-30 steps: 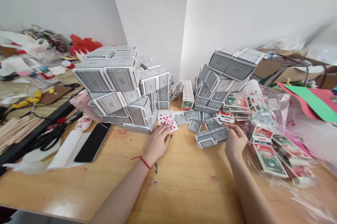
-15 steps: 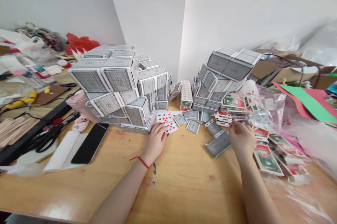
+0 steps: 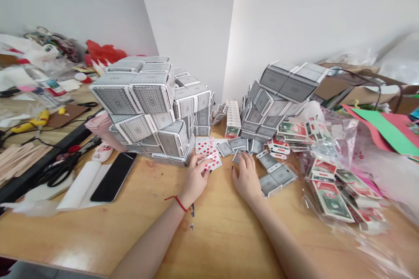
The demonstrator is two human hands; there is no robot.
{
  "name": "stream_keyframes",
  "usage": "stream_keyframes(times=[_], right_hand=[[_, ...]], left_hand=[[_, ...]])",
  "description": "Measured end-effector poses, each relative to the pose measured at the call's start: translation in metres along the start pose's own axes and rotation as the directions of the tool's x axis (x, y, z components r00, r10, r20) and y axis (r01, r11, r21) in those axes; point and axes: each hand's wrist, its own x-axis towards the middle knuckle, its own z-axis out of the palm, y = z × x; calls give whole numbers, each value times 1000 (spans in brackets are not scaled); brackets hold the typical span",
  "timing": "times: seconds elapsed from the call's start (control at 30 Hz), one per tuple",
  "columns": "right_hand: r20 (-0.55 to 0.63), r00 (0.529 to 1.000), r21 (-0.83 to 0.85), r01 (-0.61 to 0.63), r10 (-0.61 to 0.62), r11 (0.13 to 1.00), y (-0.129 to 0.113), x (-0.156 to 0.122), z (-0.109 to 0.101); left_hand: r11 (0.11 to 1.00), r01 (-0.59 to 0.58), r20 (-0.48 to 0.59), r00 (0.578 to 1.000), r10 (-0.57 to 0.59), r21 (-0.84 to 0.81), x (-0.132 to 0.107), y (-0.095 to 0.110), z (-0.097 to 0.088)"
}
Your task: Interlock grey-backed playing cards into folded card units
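Grey-backed card panel released; right hand shifted to loose grey-backed cards.

Landmark: face-up diamond cards, on the bench.
- Panel: left flat, right of the landmark; held a moment ago, now touched by neither hand.
- Right hand: brought back towards the landmark; fingers slightly spread and bent over a loose card. Whether it is gripped cannot be told.
- Left hand: kept at the landmark's near edge; fingers half curled, touching. A pinch cannot be confirmed.
- Left card-block stack: placed just left of the landmark; sideways room is limited there.
- Right card-block stack: set beyond and right of the landmark; space behind the loose cards is partly blocked.
- Red-and-green card boxes: strewn far right of the landmark, amid clear plastic wrapping.
- Smartphone, scissors: laid well left of the landmark.
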Motion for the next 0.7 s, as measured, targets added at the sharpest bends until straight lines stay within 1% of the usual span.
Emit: stream_keyframes(times=[0.07, 0.13, 0.27, 0.33, 0.43, 0.5, 0.57, 0.6, 0.63, 0.7], right_hand=[[17, 999, -45, -35, 35, 998, 1, -3, 6], [39, 996, -74, -81, 84, 994, 1, -5, 10], [25, 988, -52, -154, 155, 987, 2, -4, 12], [10, 984, -22, -179, 179, 984, 4, -2, 10], [6, 973, 25, -229, 229, 973, 5, 1, 6], [17, 966, 75, -259, 258, 963, 3, 2, 3], [24, 957, 162, -288, 288, 944, -3, 4, 0], [19, 949, 218, -310, 314, 925, -6, 5, -1], [11, 938, 280, -335, 346, 899, -10, 6, -1], [-18, 892, 387, -411, 452, 826, -16, 6, 0]], left_hand=[[1000, 26, -30, 999, -27, -13, 0, 0, 1], [998, 57, -26, 998, -58, -38, 1, -1, 1], [978, 131, 81, 990, -119, -163, 1, -1, 1], [941, 202, 102, 978, -181, -271, -1, 0, 1], [832, 308, 162, 951, -263, -462, -2, 2, 4], [781, 342, 180, 940, -291, -523, 0, 2, 6], [782, 363, 166, 931, -324, -507, 5, 1, 10], [769, 398, 181, 917, -356, -500, 8, 1, 12], [736, 438, 198, 897, -395, -516, 11, 0, 13], [663, 498, 204, 857, -473, -558, 15, 0, 16]])
